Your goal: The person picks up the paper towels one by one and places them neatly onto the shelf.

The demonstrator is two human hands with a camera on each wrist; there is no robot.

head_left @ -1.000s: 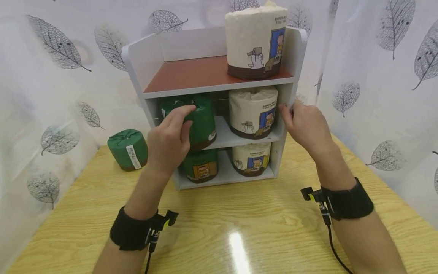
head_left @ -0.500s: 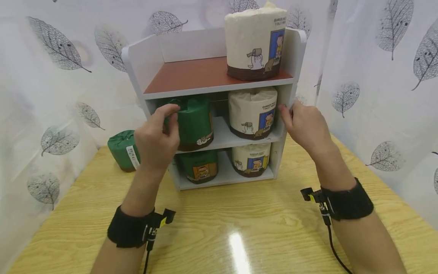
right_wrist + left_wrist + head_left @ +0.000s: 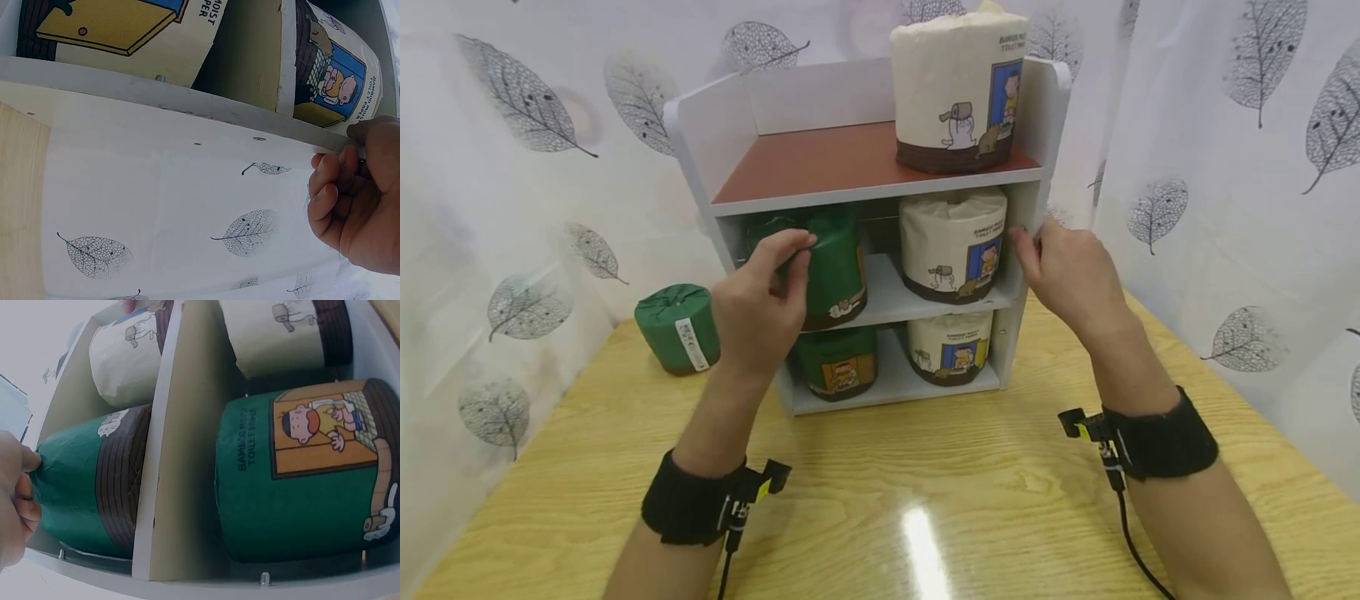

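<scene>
Nearest the camera, two forearms with black wrist bands reach over the wooden table [image 3: 925,467] toward the white shelf unit [image 3: 700,142], the landmark for everything here. The left hand [image 3: 760,304] is at the shelf unit's middle level, left side, its thumb and fingers curled around the top of the green roll [image 3: 835,262], pinching the wrapper's gathered edge; the left wrist view shows fingertips pressed into that green paper [image 3: 65,478]. The roll stands upright, long axis vertical, directly ahead of the fingers and just inside the shelf front. The right hand [image 3: 1071,279] grips the shelf unit's right side panel, fingers hooked over its front edge, beside the cream roll [image 3: 953,242]. The left hand is much the nearer to the green roll.

Compared with half a second ago, the left hand sits slightly further right and the roll looks pushed a little deeper in.
</scene>
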